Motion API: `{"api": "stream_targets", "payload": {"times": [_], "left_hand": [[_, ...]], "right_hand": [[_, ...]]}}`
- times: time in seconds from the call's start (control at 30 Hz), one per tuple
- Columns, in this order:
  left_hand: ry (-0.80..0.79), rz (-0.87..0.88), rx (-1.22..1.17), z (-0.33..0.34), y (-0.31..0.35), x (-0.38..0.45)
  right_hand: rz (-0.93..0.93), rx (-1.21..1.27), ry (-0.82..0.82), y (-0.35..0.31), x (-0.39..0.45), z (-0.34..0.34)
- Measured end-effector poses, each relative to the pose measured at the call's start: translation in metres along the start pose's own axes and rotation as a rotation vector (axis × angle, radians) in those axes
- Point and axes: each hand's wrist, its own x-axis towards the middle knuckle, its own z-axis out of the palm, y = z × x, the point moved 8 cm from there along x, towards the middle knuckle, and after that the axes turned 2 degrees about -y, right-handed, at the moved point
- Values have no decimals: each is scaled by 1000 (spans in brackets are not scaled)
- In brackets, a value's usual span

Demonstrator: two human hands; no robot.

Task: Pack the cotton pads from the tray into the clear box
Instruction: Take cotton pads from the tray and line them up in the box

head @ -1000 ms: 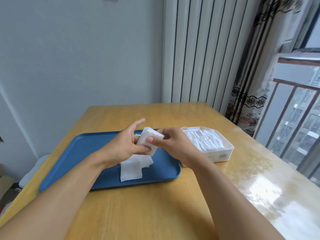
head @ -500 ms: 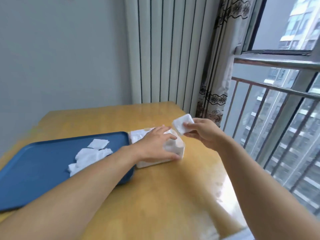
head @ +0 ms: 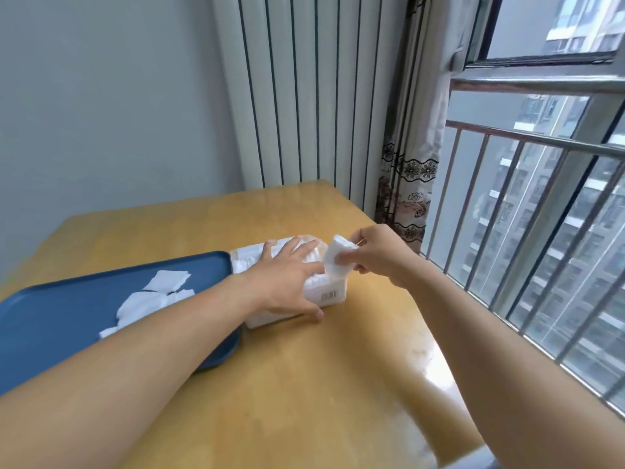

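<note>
The clear box (head: 326,294), packed with white cotton pads, stands on the wooden table just right of the blue tray (head: 50,319). My left hand (head: 287,280) lies flat over the pads in the box, fingers straight, thumb down at the box's near side. My right hand (head: 375,253) pinches a small stack of white cotton pads (head: 336,262) and holds it at the box's right end, its lower edge at the rim. Loose cotton pads (head: 152,297) lie scattered on the tray.
The wooden table (head: 304,384) ends on the right beside a window with metal railing bars (head: 527,211). A white radiator (head: 314,96) and a patterned curtain (head: 412,184) stand behind the table's far edge.
My right hand brought the stack of pads down from above to the box's right end. My left hand stays pressed on the pads in the box. The view shifted slightly.
</note>
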Motion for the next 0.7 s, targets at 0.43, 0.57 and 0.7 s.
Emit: {"api": "stream_targets", "payload": {"times": [0.43, 0.57, 0.7], "left_hand": [[-43, -65, -58, 1, -7, -11], [-35, -67, -79, 3, -8, -9], [-17, -54, -90, 3, -9, -9]], "right_hand": [[-67, -957, 42, -66, -16, 35], [58, -949, -105, -57, -15, 46], [75, -981, -91, -60, -11, 58]]}}
